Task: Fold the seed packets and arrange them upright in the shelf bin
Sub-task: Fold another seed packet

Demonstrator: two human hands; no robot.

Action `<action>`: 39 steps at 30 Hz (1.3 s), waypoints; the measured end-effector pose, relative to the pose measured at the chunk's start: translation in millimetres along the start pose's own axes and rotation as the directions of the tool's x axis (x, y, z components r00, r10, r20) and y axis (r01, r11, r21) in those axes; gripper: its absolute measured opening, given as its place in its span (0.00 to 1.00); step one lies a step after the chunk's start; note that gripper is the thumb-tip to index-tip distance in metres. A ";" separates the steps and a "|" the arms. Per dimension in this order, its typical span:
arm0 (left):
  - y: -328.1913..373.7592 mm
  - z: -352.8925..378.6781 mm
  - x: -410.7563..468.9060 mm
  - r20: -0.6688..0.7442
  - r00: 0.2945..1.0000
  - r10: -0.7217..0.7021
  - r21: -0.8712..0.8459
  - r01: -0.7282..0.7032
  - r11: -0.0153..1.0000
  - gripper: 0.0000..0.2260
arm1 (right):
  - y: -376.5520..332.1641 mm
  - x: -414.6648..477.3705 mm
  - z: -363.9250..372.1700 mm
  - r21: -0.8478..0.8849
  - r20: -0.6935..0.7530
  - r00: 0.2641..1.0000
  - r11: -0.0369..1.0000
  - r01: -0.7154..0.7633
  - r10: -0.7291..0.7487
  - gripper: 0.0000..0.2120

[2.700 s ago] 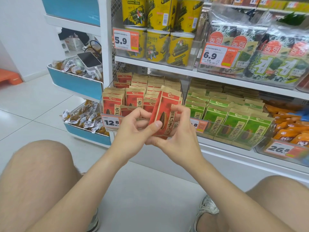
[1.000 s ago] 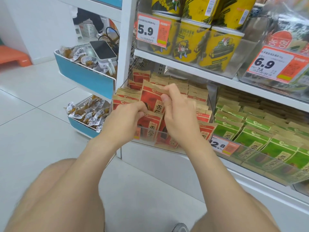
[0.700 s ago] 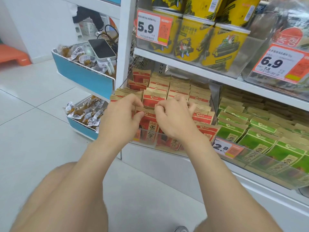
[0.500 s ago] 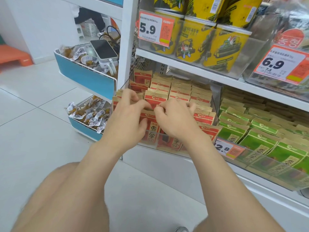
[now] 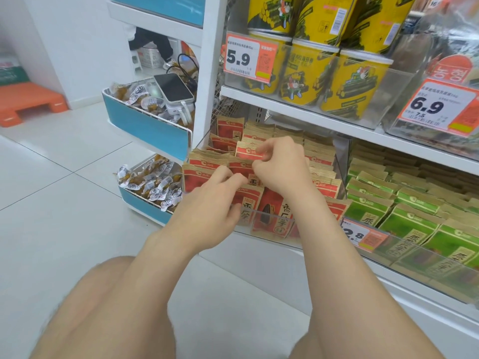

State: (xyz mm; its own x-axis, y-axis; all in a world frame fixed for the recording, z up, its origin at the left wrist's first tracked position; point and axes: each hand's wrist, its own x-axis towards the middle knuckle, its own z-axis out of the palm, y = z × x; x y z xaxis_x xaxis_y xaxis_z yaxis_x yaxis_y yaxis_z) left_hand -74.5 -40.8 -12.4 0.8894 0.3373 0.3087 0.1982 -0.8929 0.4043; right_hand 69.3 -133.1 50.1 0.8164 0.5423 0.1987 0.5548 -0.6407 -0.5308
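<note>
Inside the shelf bin (image 5: 267, 235), mid-row, the right hand (image 5: 281, 168) pinches the top edge of an upright red seed packet (image 5: 247, 151); the left hand (image 5: 211, 206) lies against the front packets (image 5: 274, 211), grip unclear. Light, soft, crinkly stuff, I judge: best held by its stiffer folded top

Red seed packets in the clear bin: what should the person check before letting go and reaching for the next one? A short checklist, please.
1. Right hand grip on the red packet: top edge pinched, ok.
2. Left hand grip: fingers lie among packet tops; cannot tell.
3. Packet inside the clear bin, apart from the green packets: ok.
4. Packet standing upright: lower part hidden by the hands; cannot tell.
5. Front-row packets upright: they lean sideways; not ok.
</note>
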 end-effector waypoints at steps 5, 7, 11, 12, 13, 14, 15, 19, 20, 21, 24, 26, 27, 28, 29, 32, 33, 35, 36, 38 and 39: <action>5.5 2.2 1.7 -0.044 0.999 -0.003 0.001 0.003 1.000 0.14 | 0.2 5.6 4.7 -0.213 0.086 0.994 0.974 0.081 -0.064 0.08; 6.8 1.7 3.1 -0.056 0.998 -0.030 -0.026 0.028 0.999 0.14 | 2.3 6.0 2.2 -0.180 -0.025 0.986 0.971 0.160 -0.167 0.09; 10.8 -3.6 5.8 -0.121 0.988 -0.097 -0.229 0.067 0.971 0.11 | 9.0 0.6 -6.4 0.077 -0.438 0.847 0.926 0.370 -0.302 0.08; 13.2 -5.5 6.4 -0.169 0.977 -0.129 -0.271 0.080 0.959 0.09 | 10.6 -3.3 -10.2 0.107 -0.528 0.792 0.901 0.421 -0.307 0.07; 16.0 -7.5 7.0 -0.227 0.959 -0.172 -0.304 0.098 0.948 0.07 | 12.0 -7.7 -14.7 0.128 -0.602 0.740 0.879 0.460 -0.300 0.07; 18.5 -9.2 7.8 -0.282 0.933 -0.225 -0.337 0.124 0.934 0.06 | 13.1 -12.9 -19.7 0.143 -0.660 0.696 0.861 0.487 -0.284 0.07; 21.5 -11.0 8.4 -0.325 0.902 -0.285 -0.374 0.154 0.914 0.06 | 14.5 -18.4 -24.8 0.155 -0.703 0.659 0.847 0.509 -0.268 0.08; 40.7 -16.3 8.9 -0.426 0.792 -0.437 -0.513 0.186 0.838 0.13 | 21.4 -48.2 -41.5 0.132 -0.768 0.585 0.829 0.543 -0.261 0.11; 47.6 -17.8 8.1 -0.455 0.771 -0.445 -0.513 0.181 0.839 0.12 | 22.5 -56.7 -45.5 0.124 -0.764 0.585 0.829 0.545 -0.271 0.12; 53.8 -19.1 7.2 -0.480 0.755 -0.446 -0.512 0.171 0.841 0.12 | 23.1 -64.7 -49.6 0.120 -0.756 0.592 0.830 0.545 -0.279 0.12; 71.7 -20.6 3.8 -0.509 0.758 -0.408 -0.570 0.058 0.820 0.07 | 24.8 -85.8 -60.5 0.161 -0.695 0.657 0.826 0.540 -0.293 0.14; 86.3 -19.4 -1.8 -0.480 0.808 -0.341 -0.626 -0.044 0.778 0.05 | 26.2 -101.2 -61.3 0.241 -0.628 0.733 0.831 0.501 -0.260 0.14; 93.5 -17.2 -5.5 -0.448 0.844 -0.295 -0.641 -0.074 0.764 0.04 | 27.4 -109.1 -59.2 0.297 -0.593 0.776 0.838 0.458 -0.214 0.14; 100.0 -13.8 -9.7 -0.413 0.875 -0.253 -0.644 -0.085 0.760 0.06 | 28.3 -115.9 -56.4 0.360 -0.561 0.814 0.842 0.403 -0.150 0.14; 104.4 -8.4 -13.7 -0.372 0.899 -0.232 -0.643 -0.070 0.763 0.08 | 29.0 -121.6 -54.0 0.426 -0.529 0.845 0.837 0.344 -0.079 0.14; 115.2 3.2 -23.1 -0.225 0.910 -0.349 -0.756 0.063 0.652 0.11 | 31.8 -130.9 -52.7 0.680 -0.362 0.925 0.711 0.180 0.112 0.09; 118.8 3.9 -24.8 -0.155 0.901 -0.405 -0.836 0.099 0.540 0.10 | 33.4 -133.7 -53.8 0.758 -0.293 0.946 0.637 0.140 0.141 0.07; 126.0 2.0 -26.9 0.010 0.892 -0.452 -0.937 0.166 0.306 0.09 | 37.6 -139.9 -54.3 0.834 -0.201 0.968 0.545 0.089 0.149 0.06; 129.2 0.6 -27.0 0.075 0.890 -0.449 -0.952 0.199 0.234 0.08 | 40.4 -143.0 -53.7 0.838 -0.176 0.973 0.541 0.069 0.149 0.06; 133.6 0.4 -26.9 0.171 0.889 -0.425 -0.953 0.259 0.159 0.07 | 46.5 -148.1 -52.0 0.833 -0.148 0.977 0.552 0.039 0.153 0.08; 134.4 1.6 -26.8 0.198 0.890 -0.412 -0.950 0.278 0.145 0.07 | 49.9 -149.3 -51.3 0.833 -0.142 0.977 0.552 0.032 0.158 0.08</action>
State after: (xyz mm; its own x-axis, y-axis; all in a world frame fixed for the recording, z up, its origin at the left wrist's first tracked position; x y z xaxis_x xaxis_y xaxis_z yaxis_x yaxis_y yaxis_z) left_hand -71.0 -170.3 32.3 0.7911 0.6086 -0.0619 -0.1153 0.2476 0.9620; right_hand -16.7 -274.0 36.3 0.9081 0.3515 0.2276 0.1988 0.1165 -0.9731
